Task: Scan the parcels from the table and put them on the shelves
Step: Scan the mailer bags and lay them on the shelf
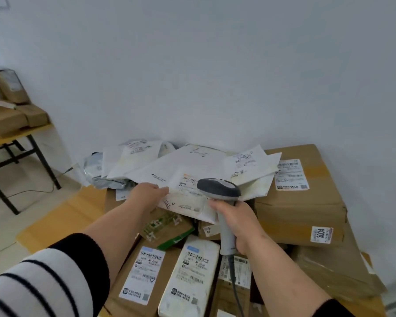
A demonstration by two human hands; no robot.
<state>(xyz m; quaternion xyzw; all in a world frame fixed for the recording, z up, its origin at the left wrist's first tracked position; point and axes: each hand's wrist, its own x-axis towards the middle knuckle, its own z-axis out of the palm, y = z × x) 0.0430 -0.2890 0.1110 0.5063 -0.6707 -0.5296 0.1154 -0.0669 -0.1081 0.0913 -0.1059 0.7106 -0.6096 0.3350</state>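
We reach both arms forward and down, bare from the elbow; our left sleeve point(44, 277) is striped white and dark, pushed up the forearm; our left hand point(146, 193) lies palm down, fingers curled over the edge of what it grips; our right hand point(236, 225) sits just beside it, wrist cocked, fingers and thumb wrapped round a handle, knuckles turned outward; a dark cuff shows at our right elbow.

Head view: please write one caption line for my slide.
Right hand aims a barcode scanner at a white mailer that the left hand pinches, above piled parcels.
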